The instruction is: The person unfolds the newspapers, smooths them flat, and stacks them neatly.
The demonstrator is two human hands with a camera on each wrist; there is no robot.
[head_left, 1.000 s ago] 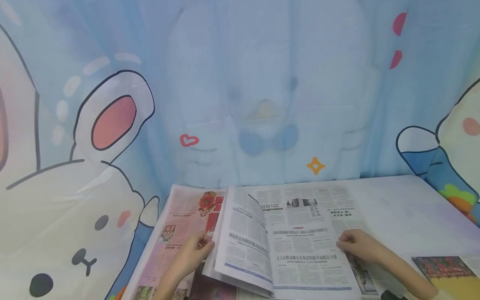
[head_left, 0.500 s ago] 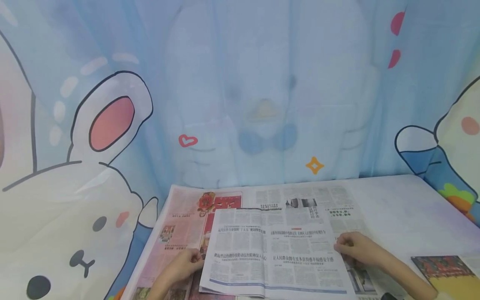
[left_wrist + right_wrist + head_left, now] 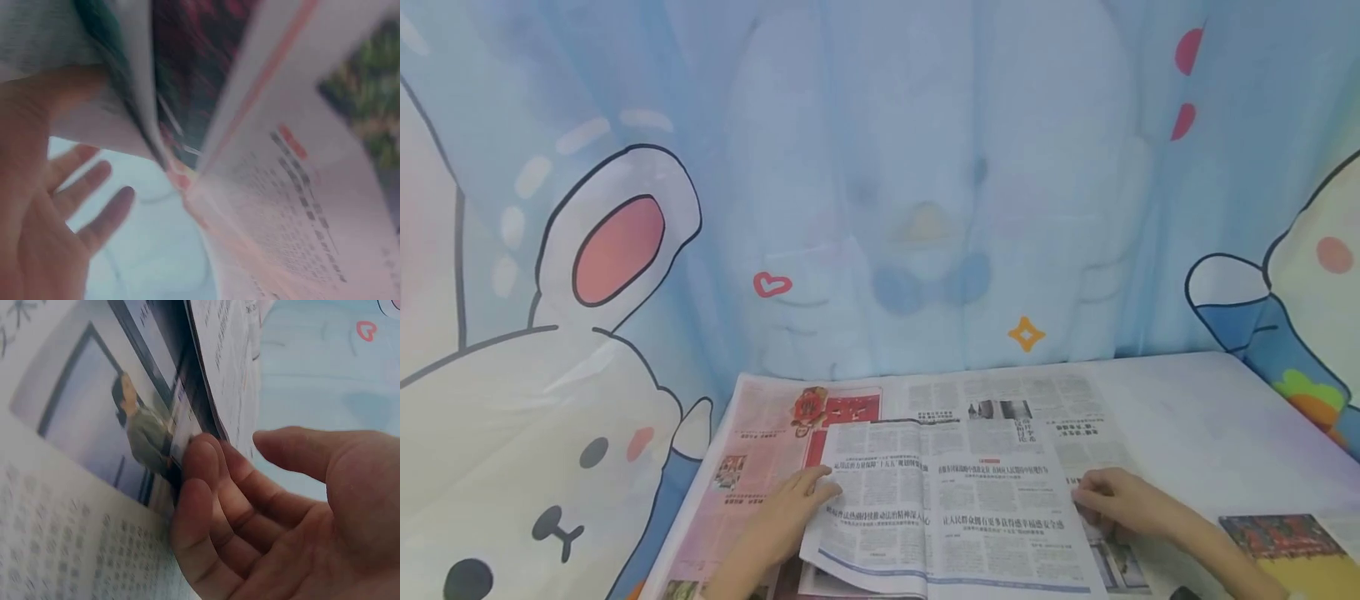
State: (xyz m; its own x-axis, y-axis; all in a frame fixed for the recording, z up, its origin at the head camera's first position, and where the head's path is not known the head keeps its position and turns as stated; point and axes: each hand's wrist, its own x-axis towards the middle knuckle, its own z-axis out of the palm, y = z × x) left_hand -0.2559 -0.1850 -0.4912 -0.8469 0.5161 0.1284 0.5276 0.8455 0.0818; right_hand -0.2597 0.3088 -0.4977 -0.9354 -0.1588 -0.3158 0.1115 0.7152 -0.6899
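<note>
An opened newspaper (image 3: 1007,542) lies on the larger printed sheets in the head view, its lower left corner raised a little. At its left edge is my left hand (image 3: 778,512), fingertips overlapping the margin. The left wrist view has the topmost digit of that hand against a grey page (image 3: 37,37), while its lower fingers (image 3: 112,219) extend apart from the paper. By the right edge my right hand (image 3: 1123,504) rests. In the right wrist view its bent fingertips (image 3: 194,503) touch close to the edge of the pages, and the thumb stands away from them.
Under the newspaper spread a pinkish sheet (image 3: 760,450) on the left and a grey printed sheet (image 3: 1075,400) on the right. The white table (image 3: 1187,425) extends to the right, with a red and yellow picture page (image 3: 1292,542) near its front. A blue cartoon curtain (image 3: 1037,208) hangs behind.
The left leaf came down from its raised position and flattened. My left hand first drew back leftward, then came up to the leaf's left edge. My right hand stayed at the right edge.
</note>
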